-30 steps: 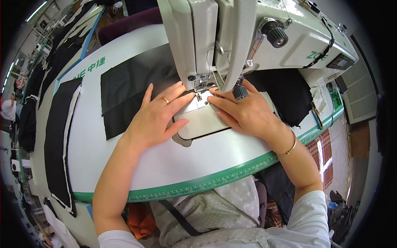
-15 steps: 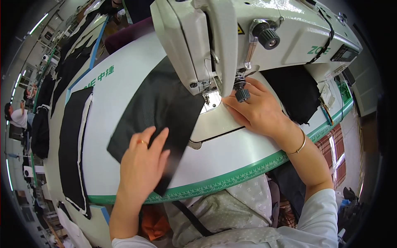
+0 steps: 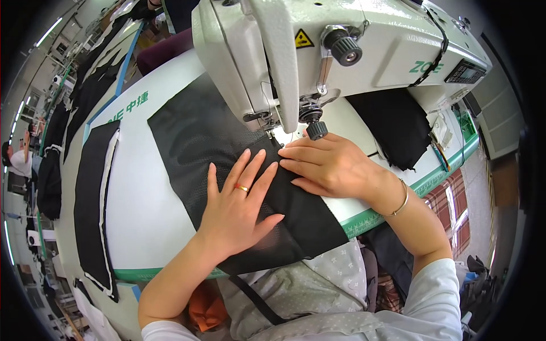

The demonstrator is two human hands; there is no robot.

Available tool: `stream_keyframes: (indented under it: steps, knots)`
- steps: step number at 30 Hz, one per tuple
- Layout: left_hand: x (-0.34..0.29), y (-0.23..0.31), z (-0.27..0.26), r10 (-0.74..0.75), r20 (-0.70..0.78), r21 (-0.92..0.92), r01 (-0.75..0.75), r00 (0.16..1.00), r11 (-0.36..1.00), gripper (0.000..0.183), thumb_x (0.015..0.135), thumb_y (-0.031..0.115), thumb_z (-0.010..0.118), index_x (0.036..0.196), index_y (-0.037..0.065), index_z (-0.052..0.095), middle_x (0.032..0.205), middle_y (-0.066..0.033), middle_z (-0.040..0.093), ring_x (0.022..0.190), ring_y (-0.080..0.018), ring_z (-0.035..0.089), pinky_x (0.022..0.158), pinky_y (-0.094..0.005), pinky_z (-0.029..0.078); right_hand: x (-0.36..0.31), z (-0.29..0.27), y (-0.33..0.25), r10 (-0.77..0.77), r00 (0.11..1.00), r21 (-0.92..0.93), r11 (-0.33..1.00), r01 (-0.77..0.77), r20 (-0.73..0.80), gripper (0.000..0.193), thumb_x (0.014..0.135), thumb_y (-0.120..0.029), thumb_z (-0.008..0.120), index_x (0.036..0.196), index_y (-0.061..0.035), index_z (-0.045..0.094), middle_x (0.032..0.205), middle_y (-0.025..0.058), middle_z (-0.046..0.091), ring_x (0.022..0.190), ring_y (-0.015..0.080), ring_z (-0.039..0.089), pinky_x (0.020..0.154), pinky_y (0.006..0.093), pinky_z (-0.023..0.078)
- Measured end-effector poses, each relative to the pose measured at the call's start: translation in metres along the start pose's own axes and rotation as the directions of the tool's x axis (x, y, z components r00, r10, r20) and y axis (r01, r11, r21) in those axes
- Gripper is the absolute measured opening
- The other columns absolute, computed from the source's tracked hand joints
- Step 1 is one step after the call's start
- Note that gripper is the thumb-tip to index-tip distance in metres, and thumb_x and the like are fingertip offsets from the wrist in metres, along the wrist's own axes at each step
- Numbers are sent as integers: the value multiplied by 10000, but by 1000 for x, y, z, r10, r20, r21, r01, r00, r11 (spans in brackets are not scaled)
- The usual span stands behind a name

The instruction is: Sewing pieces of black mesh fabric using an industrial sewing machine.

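A black fabric panel [image 3: 187,136] lies spread under the head of a white sewing machine [image 3: 239,68] and hangs over the table's front edge. My left hand [image 3: 236,210], a ring on one finger, rests flat on this cloth with its fingers spread. To its right, my right hand [image 3: 335,167] presses stretched fingertips on the panel's right edge, just beside the presser foot [image 3: 274,138]. Its thumb stands apart from the other fingers and touches the cloth.
A black strip with white edging [image 3: 94,193] lies on the left of the white tabletop [image 3: 142,221]. Folded black cloth [image 3: 395,125] sits under the machine arm, near small tools [image 3: 439,152]. A green measuring edge [image 3: 364,221] borders the table. Another person works at far left.
The black panel has turned and shifted right, now reaching my right hand. My left hand has moved right and up, fingers spread flatter. My right hand has come left onto the panel's edge.
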State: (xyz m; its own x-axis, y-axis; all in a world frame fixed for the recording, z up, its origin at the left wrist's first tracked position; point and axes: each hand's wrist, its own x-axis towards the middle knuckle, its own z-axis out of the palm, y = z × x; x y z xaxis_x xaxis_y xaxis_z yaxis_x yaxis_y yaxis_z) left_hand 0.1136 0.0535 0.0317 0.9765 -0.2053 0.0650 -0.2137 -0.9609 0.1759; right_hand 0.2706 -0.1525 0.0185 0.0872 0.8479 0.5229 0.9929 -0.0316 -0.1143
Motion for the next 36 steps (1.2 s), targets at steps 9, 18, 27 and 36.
stream_keyframes:
  steps: [9,18,27,36]
  knots:
    - [11,-2,3,49,-37,8,-49,998,999,822,853,423,771,1508,51,443,1616,-100,369,1529,-284,297,1143,-727,231,-2,-1,-3,21,999,-18,1000,-20,47,440,782,-322,802,1118,-46,738,1228,79,711,1161,237,663,1102,439,473]
    - [18,-13,2,14,-37,34,-13,999,999,871,830,458,781,1503,34,426,1623,-90,353,1522,-269,305,1100,-767,268,0,-1,-6,92,991,-2,996,-92,96,520,767,-369,808,1169,-48,726,1290,64,683,1181,234,632,1132,467,437]
    - [14,9,-17,26,-71,83,-20,997,996,652,882,299,744,1436,41,516,1505,-115,471,1425,-305,426,1158,-609,290,1,-2,-2,69,997,-30,997,-70,-48,408,768,-239,792,1116,-39,718,1138,59,690,1077,239,649,1010,394,513]
    - [18,35,12,-22,-353,-34,11,935,999,237,795,24,768,961,21,599,971,-106,592,870,-282,613,757,-373,535,-2,-2,1,-32,985,-6,999,32,-169,121,748,-114,749,853,-62,716,840,14,648,833,197,653,793,324,535]
